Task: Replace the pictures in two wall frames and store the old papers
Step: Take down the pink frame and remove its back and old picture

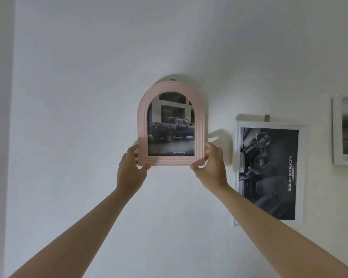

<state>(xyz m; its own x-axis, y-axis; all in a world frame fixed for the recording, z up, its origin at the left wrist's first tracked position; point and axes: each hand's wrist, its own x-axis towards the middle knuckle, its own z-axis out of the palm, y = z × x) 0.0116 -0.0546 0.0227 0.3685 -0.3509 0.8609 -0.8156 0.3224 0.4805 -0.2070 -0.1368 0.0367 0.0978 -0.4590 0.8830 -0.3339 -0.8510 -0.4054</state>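
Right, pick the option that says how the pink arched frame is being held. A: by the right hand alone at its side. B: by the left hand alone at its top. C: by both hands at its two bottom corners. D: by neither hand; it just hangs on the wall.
C: the left hand grips the lower left corner of the pink arched frame and the right hand grips its lower right corner, against the wall.

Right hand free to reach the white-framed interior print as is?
Probably not yet: the right hand grips the pink arched frame's lower corner, sharing it with the left hand. The white frame hangs unobstructed just beside it.
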